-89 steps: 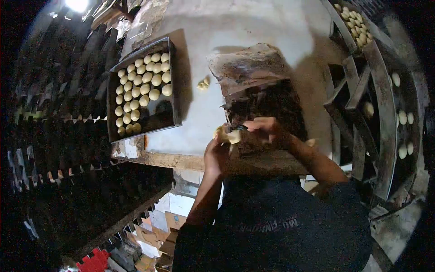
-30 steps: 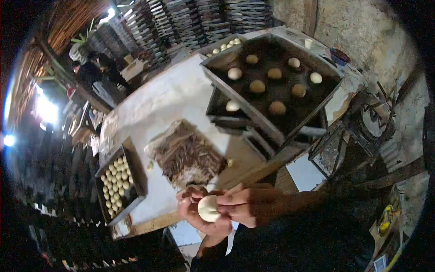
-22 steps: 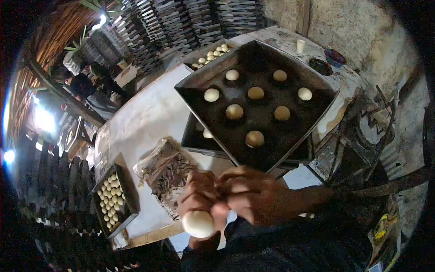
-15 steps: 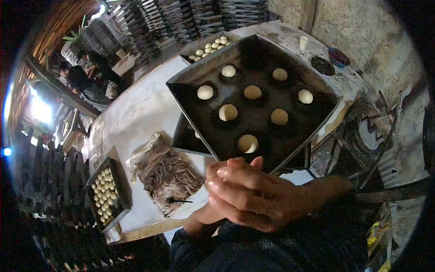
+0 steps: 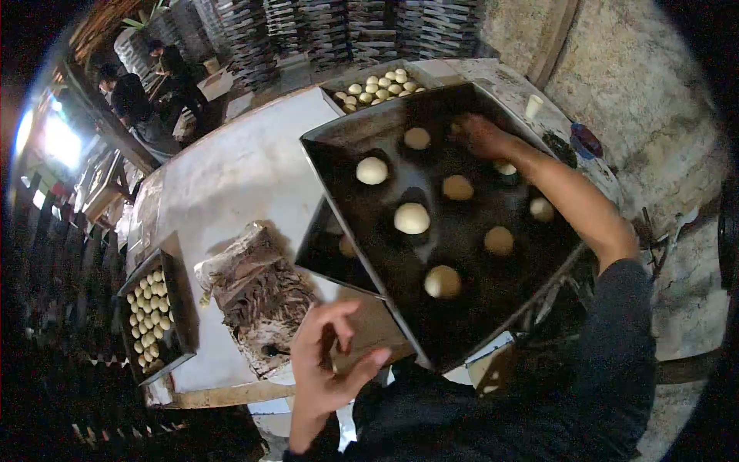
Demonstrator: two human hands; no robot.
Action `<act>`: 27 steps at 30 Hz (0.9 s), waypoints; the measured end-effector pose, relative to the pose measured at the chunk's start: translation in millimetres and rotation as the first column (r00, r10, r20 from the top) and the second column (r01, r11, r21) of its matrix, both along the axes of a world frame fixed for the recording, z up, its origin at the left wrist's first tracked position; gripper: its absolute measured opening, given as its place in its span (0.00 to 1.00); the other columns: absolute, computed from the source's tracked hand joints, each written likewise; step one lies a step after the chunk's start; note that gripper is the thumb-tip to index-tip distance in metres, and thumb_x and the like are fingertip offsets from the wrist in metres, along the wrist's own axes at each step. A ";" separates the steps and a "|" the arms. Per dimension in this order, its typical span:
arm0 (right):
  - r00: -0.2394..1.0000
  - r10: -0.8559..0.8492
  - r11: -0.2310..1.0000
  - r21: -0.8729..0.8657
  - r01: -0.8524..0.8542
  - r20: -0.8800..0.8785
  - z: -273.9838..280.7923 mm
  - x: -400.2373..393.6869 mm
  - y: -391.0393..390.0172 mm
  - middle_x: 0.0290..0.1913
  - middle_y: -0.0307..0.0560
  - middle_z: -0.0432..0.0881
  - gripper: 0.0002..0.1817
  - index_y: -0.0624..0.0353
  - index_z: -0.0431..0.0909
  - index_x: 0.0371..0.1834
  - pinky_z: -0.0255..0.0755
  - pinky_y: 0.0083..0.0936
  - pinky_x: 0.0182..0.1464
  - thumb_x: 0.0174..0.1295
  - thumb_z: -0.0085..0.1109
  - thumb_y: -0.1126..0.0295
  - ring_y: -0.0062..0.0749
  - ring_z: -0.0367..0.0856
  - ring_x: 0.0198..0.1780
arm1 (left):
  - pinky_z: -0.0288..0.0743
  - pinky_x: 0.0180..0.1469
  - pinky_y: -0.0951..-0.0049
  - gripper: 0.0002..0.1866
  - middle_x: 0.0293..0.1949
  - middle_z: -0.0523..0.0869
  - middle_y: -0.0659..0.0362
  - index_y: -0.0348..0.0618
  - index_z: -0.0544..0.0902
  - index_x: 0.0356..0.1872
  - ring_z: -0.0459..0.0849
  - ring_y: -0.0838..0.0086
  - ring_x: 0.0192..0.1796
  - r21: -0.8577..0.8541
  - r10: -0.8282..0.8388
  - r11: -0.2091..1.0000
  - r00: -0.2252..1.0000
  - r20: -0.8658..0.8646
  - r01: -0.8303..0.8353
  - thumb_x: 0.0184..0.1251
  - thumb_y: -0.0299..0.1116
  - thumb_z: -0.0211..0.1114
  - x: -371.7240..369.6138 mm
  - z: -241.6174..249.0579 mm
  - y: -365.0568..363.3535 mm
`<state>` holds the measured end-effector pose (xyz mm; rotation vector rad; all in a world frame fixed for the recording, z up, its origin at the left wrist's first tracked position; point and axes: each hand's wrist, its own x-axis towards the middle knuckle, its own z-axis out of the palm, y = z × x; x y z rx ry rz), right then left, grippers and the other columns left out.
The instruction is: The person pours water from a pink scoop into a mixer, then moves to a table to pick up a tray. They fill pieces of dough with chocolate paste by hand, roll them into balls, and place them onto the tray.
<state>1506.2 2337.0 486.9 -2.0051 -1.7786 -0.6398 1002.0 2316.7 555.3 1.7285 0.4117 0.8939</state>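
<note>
A large dark baking tray (image 5: 385, 289) lies tilted across the table, with several round dough balls (image 5: 412, 219) spaced over its floor. My right hand (image 5: 483, 137) reaches into its far part, fingers down and drawn together near the tray floor. What those fingertips hold is hidden in shadow and blur. A dough ball (image 5: 504, 167) shows partly under my right wrist. My left hand (image 5: 327, 358) is raised at the tray's near left side, thumb and fingers apart with nothing between them. Beside it rests a dark brown, ridged mass (image 5: 269, 296) in a crumpled wrapping.
Another dark tray (image 5: 327, 242) lies partly beneath the large one. Smaller trays of dough balls stand at the left edge (image 5: 185, 350) and at the back (image 5: 329, 106). A pale cup (image 5: 533, 106) and a dark bowl (image 5: 585, 141) are by the wall. People (image 5: 135, 100) sit farther off.
My hands were pressed together at the tray's near corner and have parted. The right one has gone forward into the tray; the left has opened and stays near me. The view has shifted slightly.
</note>
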 end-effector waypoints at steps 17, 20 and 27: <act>0.341 0.910 0.399 -0.275 -0.875 0.235 150.4 -558.9 17.5 0.53 0.54 0.74 0.18 0.60 0.76 0.45 0.73 0.36 0.48 0.52 0.64 0.67 0.40 0.78 0.46 | 0.66 0.32 0.81 0.17 0.29 0.73 0.65 0.41 0.78 0.46 0.70 0.83 0.30 -0.228 0.537 0.771 0.800 -0.268 -0.594 0.56 0.27 0.72 -358.4 -125.1 -96.4; 0.053 0.984 0.116 -0.382 -0.917 0.172 124.5 -701.5 -12.0 0.50 0.52 0.74 0.17 0.58 0.75 0.42 0.73 0.36 0.45 0.50 0.65 0.64 0.39 0.78 0.45 | 0.68 0.32 0.78 0.18 0.30 0.76 0.61 0.41 0.79 0.45 0.73 0.80 0.31 -0.030 0.636 0.734 0.703 -0.317 -0.678 0.54 0.29 0.74 -463.0 -116.5 -148.9; -0.317 0.918 -0.281 -0.173 -0.944 0.236 188.9 -978.0 -15.1 0.41 0.51 0.74 0.16 0.59 0.75 0.38 0.74 0.36 0.41 0.49 0.64 0.64 0.44 0.78 0.40 | 0.69 0.31 0.79 0.15 0.28 0.77 0.62 0.41 0.78 0.41 0.72 0.80 0.28 0.023 0.944 0.226 0.213 -0.251 -0.974 0.54 0.29 0.73 -638.1 -129.9 -243.1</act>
